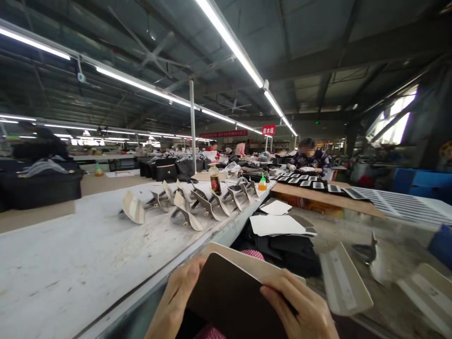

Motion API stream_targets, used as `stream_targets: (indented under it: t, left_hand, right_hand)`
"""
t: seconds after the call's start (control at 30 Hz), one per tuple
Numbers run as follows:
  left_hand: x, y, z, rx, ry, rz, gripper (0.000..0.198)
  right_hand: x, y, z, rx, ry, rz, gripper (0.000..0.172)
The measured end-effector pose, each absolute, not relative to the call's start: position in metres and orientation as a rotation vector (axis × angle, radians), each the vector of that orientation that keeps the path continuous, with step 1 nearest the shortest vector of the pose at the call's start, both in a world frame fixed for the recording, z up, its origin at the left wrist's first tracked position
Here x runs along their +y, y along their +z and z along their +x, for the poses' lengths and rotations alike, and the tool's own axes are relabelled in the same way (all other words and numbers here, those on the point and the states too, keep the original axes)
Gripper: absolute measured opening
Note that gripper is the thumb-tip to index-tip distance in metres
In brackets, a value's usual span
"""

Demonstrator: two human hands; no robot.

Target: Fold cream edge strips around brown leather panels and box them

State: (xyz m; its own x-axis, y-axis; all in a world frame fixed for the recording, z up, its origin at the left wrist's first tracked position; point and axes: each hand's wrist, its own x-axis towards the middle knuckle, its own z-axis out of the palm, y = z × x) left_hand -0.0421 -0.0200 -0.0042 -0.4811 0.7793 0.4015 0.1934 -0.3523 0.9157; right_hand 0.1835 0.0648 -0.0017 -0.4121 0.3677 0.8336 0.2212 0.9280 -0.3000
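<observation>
Dark round-cornered panel (231, 294) | is held by left-hand grip (179, 289) and right-hand grip (300, 301) | curved flaps (187, 213) are spread on desk (77, 270)

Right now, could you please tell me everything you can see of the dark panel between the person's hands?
The dark panel is a smooth-looking, blackish-brown sheet with a thin pale edge and a rounded upper corner; it may be leather-like, but the material is uncertain. It is held tilted beside the long white table. The left hand holds its left side, the right hand its right. A pale panel shows behind it; whether they are joined is unclear.
</observation>
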Motion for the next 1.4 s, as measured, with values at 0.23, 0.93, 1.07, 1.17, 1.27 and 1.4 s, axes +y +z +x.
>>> stream_targets:
  t: [0.23,0.93,1.07,1.17,1.27,1.4]
  left_hand:
    - [-0.024,-0.008,-0.034,1.489,1.826,1.405,0.033]
    - [-0.045,-0.010,-0.038,1.546,2.016,1.915,0.019]
    - [-0.044,-0.008,-0.043,1.507,1.897,1.912,0.023]
    - [-0.042,-0.007,-0.049,1.541,1.760,1.836,0.024]
    - [-0.041,-0.005,-0.049,1.591,1.664,1.724,0.023]
    - [-0.043,-0.005,-0.046,1.528,1.735,1.524,0.022]
  right_hand:
    - [0.061,-0.002,0.170,-2.019,0.231,-0.479,0.008]
    - [0.066,-0.007,0.171,-1.986,0.723,-0.512,0.013]
    - [0.063,-0.007,0.170,-1.896,0.801,-0.595,0.017]
    - [0.063,-0.007,0.169,-1.869,0.772,-0.626,0.018]
    - [0.064,-0.006,0.168,-1.868,0.716,-0.641,0.018]
    - [0.064,-0.005,0.168,-1.852,0.671,-0.621,0.017]
